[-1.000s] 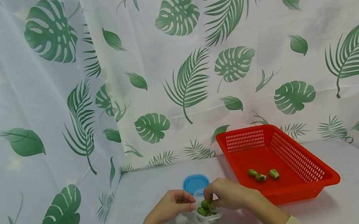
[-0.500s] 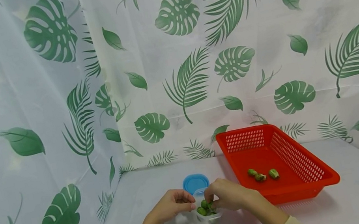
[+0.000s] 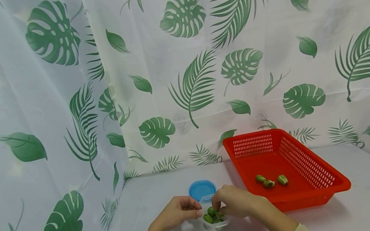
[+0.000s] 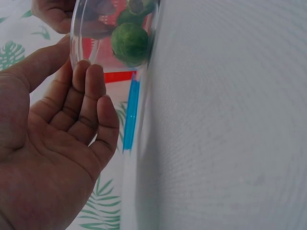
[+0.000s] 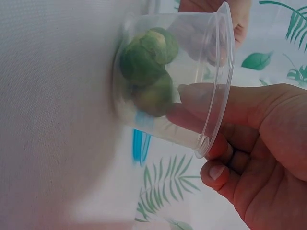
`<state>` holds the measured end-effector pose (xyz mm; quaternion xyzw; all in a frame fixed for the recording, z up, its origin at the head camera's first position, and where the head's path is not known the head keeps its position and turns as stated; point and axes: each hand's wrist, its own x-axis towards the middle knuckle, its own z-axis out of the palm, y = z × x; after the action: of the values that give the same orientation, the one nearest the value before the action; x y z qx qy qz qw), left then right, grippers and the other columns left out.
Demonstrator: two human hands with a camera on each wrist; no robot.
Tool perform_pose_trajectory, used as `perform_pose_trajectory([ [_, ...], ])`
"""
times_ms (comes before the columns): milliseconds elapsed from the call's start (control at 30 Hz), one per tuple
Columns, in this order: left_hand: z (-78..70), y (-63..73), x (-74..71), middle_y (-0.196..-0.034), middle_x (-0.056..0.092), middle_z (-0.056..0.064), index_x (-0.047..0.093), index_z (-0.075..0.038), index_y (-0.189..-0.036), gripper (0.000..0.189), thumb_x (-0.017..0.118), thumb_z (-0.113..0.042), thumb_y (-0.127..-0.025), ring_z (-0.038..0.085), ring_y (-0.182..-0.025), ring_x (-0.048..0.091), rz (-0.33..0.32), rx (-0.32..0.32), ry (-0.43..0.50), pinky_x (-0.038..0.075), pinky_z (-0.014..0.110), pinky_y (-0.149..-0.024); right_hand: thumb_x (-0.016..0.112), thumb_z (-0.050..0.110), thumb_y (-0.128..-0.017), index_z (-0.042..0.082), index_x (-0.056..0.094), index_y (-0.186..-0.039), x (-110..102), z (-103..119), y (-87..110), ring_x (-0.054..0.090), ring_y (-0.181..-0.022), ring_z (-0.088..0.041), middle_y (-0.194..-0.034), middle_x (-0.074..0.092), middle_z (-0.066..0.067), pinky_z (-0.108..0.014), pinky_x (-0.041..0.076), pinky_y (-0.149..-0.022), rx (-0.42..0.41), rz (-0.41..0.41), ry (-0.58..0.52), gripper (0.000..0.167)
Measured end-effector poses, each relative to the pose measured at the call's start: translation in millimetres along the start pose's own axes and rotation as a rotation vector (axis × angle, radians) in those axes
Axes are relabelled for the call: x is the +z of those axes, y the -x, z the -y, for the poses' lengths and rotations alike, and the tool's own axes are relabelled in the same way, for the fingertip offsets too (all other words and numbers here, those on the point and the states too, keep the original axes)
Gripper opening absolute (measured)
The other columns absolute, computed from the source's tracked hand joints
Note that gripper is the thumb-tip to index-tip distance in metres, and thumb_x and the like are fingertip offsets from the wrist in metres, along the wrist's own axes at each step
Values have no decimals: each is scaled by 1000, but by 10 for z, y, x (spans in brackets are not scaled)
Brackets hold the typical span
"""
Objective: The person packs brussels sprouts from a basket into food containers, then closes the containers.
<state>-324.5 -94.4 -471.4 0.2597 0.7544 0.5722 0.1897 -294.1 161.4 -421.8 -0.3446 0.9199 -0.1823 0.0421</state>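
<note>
A small clear plastic tub stands on the white table between the hands, with several green Brussels sprouts inside. My left hand pinches its rim from the left, the thumb and fingertips meeting at the edge in the left wrist view. From the right, my right hand reaches over the rim. Its thumb and index finger are inside the tub and pinch a Brussels sprout, which rests against the other sprouts in the right wrist view. The remaining right fingers curl outside the tub wall.
Just behind the tub lies a round blue lid. A red perforated plastic basket sits to the right, holding three more sprouts. Leaf-patterned curtains close off the back and left of the white table.
Almost nothing differs; the right hand's fingers have shifted very slightly over the tub. The left hand, tub, lid and basket stay where they were.
</note>
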Motion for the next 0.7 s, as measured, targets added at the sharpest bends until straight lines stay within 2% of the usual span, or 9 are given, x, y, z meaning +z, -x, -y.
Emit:
perform_pose_trajectory([
  [700, -14, 1, 7, -93, 71, -1, 72, 6, -112, 28, 77, -15, -94, 12, -85, 65, -3, -2, -19, 54, 30, -78, 79, 8, -91, 16, 80, -100, -18, 3, 3, 58, -79, -1, -93, 77, 6, -19, 55, -76, 10, 2, -31, 12],
])
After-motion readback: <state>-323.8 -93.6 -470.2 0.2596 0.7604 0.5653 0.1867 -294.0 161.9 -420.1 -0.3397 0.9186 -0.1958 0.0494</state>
